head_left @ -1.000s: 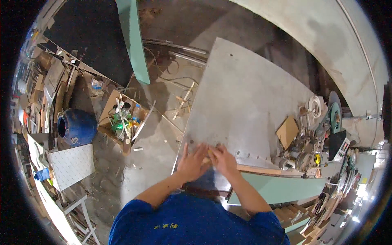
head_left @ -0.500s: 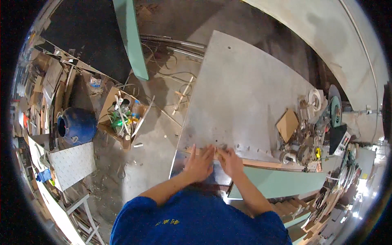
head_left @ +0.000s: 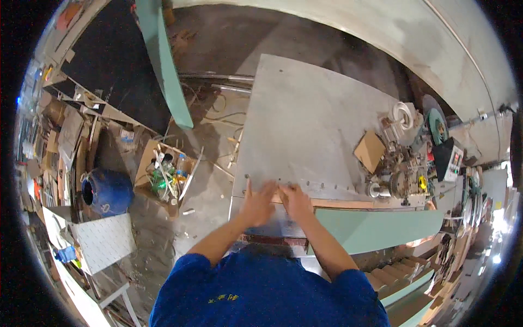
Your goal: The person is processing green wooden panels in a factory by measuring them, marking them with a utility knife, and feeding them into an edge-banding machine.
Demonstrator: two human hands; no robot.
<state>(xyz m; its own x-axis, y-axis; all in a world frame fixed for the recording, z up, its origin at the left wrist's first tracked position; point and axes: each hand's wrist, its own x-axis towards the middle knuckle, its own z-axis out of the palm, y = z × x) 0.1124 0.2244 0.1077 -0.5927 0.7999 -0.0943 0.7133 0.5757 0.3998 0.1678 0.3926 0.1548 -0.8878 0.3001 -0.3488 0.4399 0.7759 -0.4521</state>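
So we've got a big grey panel lying flat on the work surface, stretching from right in front of us out toward the far wall, with a row of small holes along its near edge. Both our hands are pressed down on that near edge, side by side and almost touching: left hand flat with fingers spread out, right hand flat too, fingers stretched forward, neither one gripping anything. Just under the hands there's a thin wooden strip running off to the right along the panel's edge, and near of that a pale green board. On the right end of the panel sits a scrap of brown cardboard, next to a messy pile of tools and a white tape roll. Down on the floor to the left there's an open cardboard box full of junk, and further left a blue barrel. Another green board leans at the far left.
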